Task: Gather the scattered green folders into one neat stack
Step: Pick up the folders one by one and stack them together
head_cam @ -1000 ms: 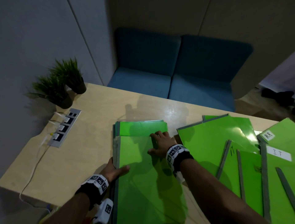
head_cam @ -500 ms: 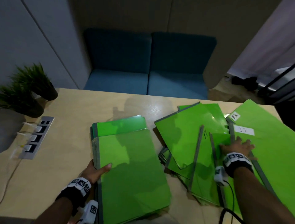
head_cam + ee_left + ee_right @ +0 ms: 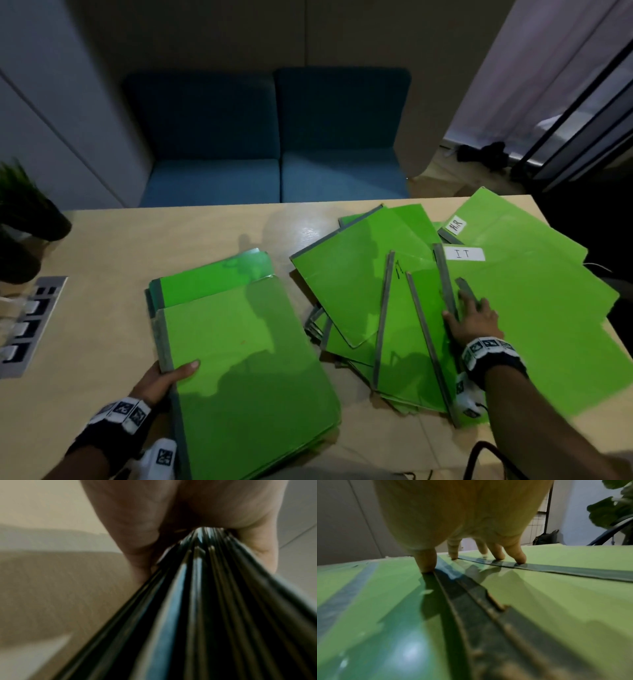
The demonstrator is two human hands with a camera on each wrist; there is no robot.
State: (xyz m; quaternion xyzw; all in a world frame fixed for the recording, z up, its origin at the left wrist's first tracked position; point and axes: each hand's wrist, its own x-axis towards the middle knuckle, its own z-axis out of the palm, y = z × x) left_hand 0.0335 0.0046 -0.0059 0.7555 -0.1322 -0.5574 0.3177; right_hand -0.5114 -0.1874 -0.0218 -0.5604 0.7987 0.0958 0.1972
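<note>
The stack (image 3: 246, 359) of green folders lay on the left half of the table (image 3: 102, 260), its near end reaching the table's front edge. It was not square: a folder lower down stuck out at the far end, skewed a little to the left. The left hand (image 3: 161, 378) gripped the stack at its grey spine side, thumb (image 3: 186, 367) curled over the top cover and the other fingers hidden underneath. From the left wrist camera the spines (image 3: 197, 601) ran straight into the crook of that hand (image 3: 171, 513), packed edge to edge.

To the right, the loose folders (image 3: 359, 284) lay fanned across one another at odd angles, touching and overlapping, some tucked half under the rest. Two at the far right carried white labels, one reading "HR" (image 3: 457, 225) and one "IT" (image 3: 464, 254). The biggest folder (image 3: 548, 308) of these reached the table's right edge.

The right hand (image 3: 474, 320) rested on this pile, fingers spread and fairly straight, holding nothing. In the right wrist view the fingertips (image 3: 520, 558) pressed down on a grey spine strip (image 3: 573, 571) and the thumb (image 3: 426, 562) sat against the raised edge of another spine, the hand (image 3: 462, 513) arched above them.

A potted plant (image 3: 30, 219) stood at the table's left edge, with a socket panel (image 3: 30, 325) set into the top just nearer. Beyond the table was a blue sofa (image 3: 270, 144).
</note>
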